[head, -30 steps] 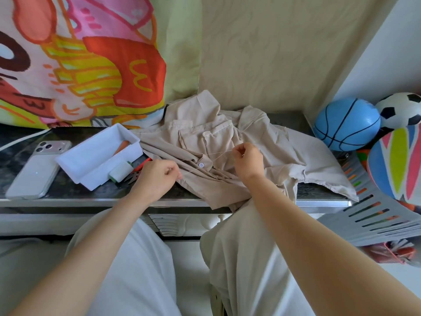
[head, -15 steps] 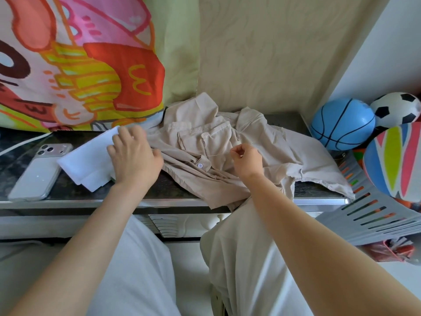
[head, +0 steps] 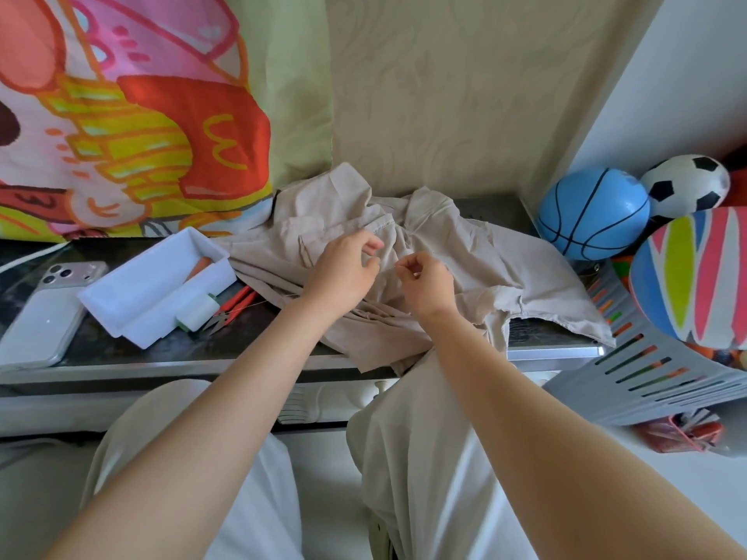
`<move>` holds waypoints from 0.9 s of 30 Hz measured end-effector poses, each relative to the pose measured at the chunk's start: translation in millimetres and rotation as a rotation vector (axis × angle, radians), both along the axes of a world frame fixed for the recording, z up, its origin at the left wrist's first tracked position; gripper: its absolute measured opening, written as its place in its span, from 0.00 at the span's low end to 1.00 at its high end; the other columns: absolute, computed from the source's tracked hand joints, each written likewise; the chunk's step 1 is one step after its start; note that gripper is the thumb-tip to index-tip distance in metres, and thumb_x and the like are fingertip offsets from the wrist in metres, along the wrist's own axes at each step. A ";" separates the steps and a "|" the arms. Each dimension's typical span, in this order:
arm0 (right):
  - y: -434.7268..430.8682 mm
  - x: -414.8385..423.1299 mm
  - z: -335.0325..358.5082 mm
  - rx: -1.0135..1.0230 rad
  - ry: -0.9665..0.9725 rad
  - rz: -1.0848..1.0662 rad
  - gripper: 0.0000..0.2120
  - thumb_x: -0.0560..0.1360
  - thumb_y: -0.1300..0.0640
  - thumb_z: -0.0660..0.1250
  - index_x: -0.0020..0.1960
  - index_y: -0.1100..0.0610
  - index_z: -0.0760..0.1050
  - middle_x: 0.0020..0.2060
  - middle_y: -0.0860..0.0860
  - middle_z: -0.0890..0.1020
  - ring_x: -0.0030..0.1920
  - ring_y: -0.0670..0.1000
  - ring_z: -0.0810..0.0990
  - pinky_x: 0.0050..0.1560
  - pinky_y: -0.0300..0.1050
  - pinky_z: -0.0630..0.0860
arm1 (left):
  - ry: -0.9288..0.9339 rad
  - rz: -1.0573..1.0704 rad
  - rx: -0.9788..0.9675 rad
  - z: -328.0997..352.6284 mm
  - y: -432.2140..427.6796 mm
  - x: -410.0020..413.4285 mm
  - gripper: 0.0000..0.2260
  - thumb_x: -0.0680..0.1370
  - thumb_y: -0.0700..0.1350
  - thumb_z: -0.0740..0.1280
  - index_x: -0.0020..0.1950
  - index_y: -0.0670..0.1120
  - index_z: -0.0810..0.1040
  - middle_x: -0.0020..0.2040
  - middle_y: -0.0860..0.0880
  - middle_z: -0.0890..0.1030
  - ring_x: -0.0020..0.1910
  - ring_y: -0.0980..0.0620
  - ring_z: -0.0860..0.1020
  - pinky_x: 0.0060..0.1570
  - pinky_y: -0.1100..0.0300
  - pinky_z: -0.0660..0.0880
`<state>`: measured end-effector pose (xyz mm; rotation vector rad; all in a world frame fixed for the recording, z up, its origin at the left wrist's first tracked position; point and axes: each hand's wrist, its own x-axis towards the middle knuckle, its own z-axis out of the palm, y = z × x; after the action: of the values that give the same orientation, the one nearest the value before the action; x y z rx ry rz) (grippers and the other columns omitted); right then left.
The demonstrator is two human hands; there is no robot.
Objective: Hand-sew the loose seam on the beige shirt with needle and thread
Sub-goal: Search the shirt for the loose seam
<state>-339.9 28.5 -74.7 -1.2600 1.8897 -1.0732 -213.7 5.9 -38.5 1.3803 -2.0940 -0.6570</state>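
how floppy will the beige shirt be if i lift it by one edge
Probably very floppy: the beige shirt lies in crumpled folds and droops over the table edge. Likely light, since the cloth looks thin. It may tug the thread running toward the spool, which could tip or roll.

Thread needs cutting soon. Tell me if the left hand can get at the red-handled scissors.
Probably yes: the scissors lie uncovered between the spool and the shirt, just left of the left hand, nothing in the way.
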 end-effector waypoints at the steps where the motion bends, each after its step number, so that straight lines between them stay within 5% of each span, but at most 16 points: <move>1: 0.7 -0.6 -0.8 -0.017 -0.010 0.004 0.04 0.79 0.60 0.60 0.47 0.54 0.73 0.39 0.46 0.75 0.42 0.47 0.74 0.45 0.41 0.70 | 0.009 -0.004 0.045 -2.6 -2.7 -3.7 0.11 0.79 0.39 0.64 0.60 0.44 0.77 0.55 0.50 0.79 0.52 0.56 0.75 0.51 0.66 0.68; 9: 3.3 -9.7 -2.7 -0.065 -0.017 0.075 0.04 0.78 0.60 0.62 0.48 0.56 0.75 0.39 0.45 0.75 0.37 0.42 0.71 0.45 0.39 0.69 | 0.042 0.019 0.117 -13.1 -6.9 -12.0 0.07 0.77 0.41 0.67 0.53 0.43 0.82 0.50 0.49 0.81 0.39 0.64 0.74 0.37 0.79 0.68; 18: 3.7 -9.3 -0.6 -0.078 0.027 0.108 0.04 0.78 0.58 0.63 0.49 0.57 0.77 0.44 0.49 0.77 0.32 0.42 0.72 0.33 0.30 0.67 | 0.051 0.069 0.176 -6.8 -6.7 -17.1 0.07 0.76 0.40 0.69 0.53 0.43 0.83 0.46 0.48 0.82 0.36 0.61 0.74 0.35 0.77 0.68; 22: 3.0 -10.8 -2.0 -0.073 -0.003 0.046 0.04 0.79 0.59 0.61 0.48 0.55 0.75 0.39 0.44 0.75 0.37 0.43 0.72 0.42 0.37 0.72 | -0.030 0.070 0.189 -11.7 -5.7 -12.0 0.07 0.77 0.40 0.67 0.53 0.42 0.83 0.50 0.47 0.83 0.44 0.58 0.74 0.41 0.78 0.64; 27: 4.4 -8.7 -1.3 -0.055 0.024 0.067 0.03 0.78 0.59 0.63 0.47 0.54 0.75 0.42 0.47 0.77 0.43 0.47 0.74 0.48 0.41 0.72 | -0.052 0.115 0.189 -12.4 -2.8 -8.4 0.07 0.80 0.41 0.62 0.52 0.42 0.79 0.44 0.51 0.76 0.44 0.55 0.72 0.39 0.71 0.63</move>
<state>-348.6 32.9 -76.0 -1.3634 1.8337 -1.0863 -222.2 3.0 -51.0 1.6243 -2.0163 -0.7950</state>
